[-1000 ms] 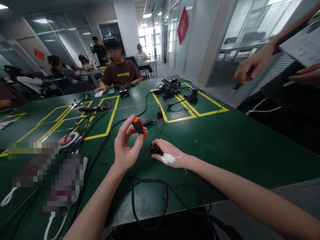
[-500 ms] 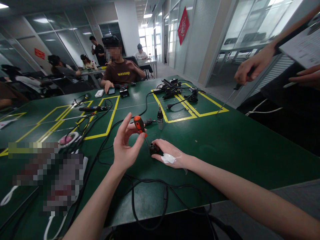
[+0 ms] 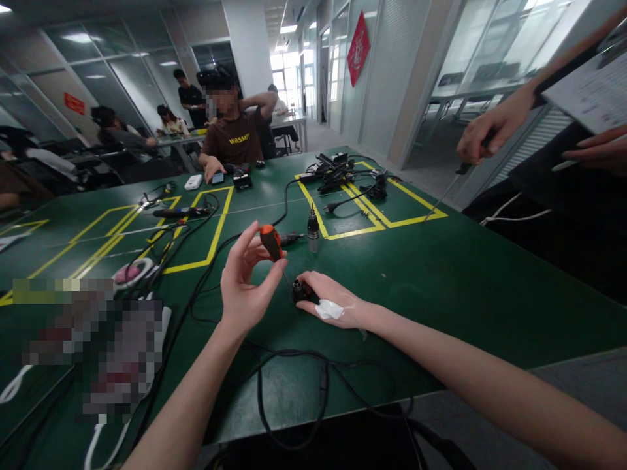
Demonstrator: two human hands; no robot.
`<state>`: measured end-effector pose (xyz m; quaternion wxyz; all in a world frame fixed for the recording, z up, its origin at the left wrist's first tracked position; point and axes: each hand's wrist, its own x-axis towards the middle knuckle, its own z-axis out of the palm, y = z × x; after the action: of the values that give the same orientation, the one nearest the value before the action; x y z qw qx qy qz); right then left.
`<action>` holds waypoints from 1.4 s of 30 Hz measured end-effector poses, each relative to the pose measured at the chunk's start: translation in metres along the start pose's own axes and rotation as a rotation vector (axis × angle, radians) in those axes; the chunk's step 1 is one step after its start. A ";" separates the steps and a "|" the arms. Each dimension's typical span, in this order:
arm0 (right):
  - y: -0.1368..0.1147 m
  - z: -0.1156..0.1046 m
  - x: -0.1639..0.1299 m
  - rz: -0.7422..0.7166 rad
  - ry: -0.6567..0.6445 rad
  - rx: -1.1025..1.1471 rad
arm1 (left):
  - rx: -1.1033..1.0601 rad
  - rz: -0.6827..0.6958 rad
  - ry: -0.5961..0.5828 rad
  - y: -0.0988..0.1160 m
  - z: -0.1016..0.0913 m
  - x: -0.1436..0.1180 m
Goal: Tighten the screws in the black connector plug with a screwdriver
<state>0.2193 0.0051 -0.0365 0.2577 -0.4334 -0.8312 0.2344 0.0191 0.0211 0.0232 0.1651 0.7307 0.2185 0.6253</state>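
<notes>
My left hand (image 3: 249,281) pinches an orange and black screwdriver (image 3: 271,243) by its handle. The screwdriver's thin shaft slants down to the side of a small black part with a metal collar (image 3: 297,291). Around that black part my right hand (image 3: 326,295) is closed, holding it against the green table (image 3: 416,287). White tape or tissue sticks to the back of this hand. Just beyond both hands a black and grey cylindrical tool piece with a pointed tip (image 3: 313,232) stands upright. A dark tool (image 3: 292,239) lies beside it, partly behind my left fingers.
Black cables (image 3: 318,356) loop across the near edge. Yellow tape (image 3: 355,233) marks rectangles, one with a pile of black cords (image 3: 333,171). At right, a person's hand (image 3: 494,134) holds a long screwdriver (image 3: 443,198) down to the table. Another person (image 3: 235,130) sits opposite.
The screwdriver handle in my left hand has turned, showing more of its black side. My right hand stays on the black part. The person opposite has raised an arm behind the head.
</notes>
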 end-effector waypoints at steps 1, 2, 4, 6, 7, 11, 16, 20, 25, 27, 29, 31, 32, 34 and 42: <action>0.000 0.000 0.000 0.001 -0.001 0.001 | -0.015 0.001 -0.005 0.001 0.000 0.000; 0.000 0.000 0.000 0.002 -0.004 0.003 | -0.030 0.002 -0.013 0.001 0.000 0.000; 0.000 0.000 0.000 0.002 -0.009 0.009 | -0.047 0.005 -0.025 0.002 0.000 0.000; 0.001 0.000 0.000 0.000 -0.006 0.014 | -0.027 0.001 -0.024 0.002 -0.001 0.000; 0.001 0.000 0.000 0.000 -0.001 0.014 | -0.008 -0.003 -0.019 0.002 -0.001 0.000; 0.001 0.000 0.000 0.006 -0.001 0.012 | 0.027 -0.008 -0.005 0.001 -0.002 0.001; -0.001 -0.001 0.000 0.007 -0.010 0.009 | -0.022 -0.002 -0.011 0.001 0.000 0.000; 0.000 0.000 0.000 -0.006 0.001 0.013 | -0.019 -0.023 -0.016 0.003 0.000 -0.001; -0.001 -0.001 0.000 -0.002 -0.005 0.015 | -0.026 -0.040 -0.024 0.003 0.000 -0.002; -0.002 -0.002 0.001 0.002 -0.008 0.013 | -0.025 -0.034 -0.019 0.002 0.000 -0.001; -0.002 -0.002 0.001 0.004 -0.006 0.009 | -0.015 -0.016 -0.013 0.001 0.001 0.000; -0.003 -0.002 0.001 0.006 -0.005 0.006 | -0.003 0.004 -0.008 0.001 0.001 0.001; -0.003 -0.002 0.001 0.009 -0.006 0.006 | 0.000 0.011 -0.003 0.001 0.001 0.002; -0.003 -0.003 0.001 0.016 -0.010 0.006 | -0.002 0.013 0.004 0.001 0.000 0.002; -0.004 -0.004 0.000 0.009 -0.023 0.004 | -0.042 -0.047 -0.036 0.004 -0.001 -0.002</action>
<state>0.2193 0.0040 -0.0312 0.2479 -0.4337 -0.8317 0.2422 0.0184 0.0169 0.0239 0.1989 0.7328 0.2197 0.6126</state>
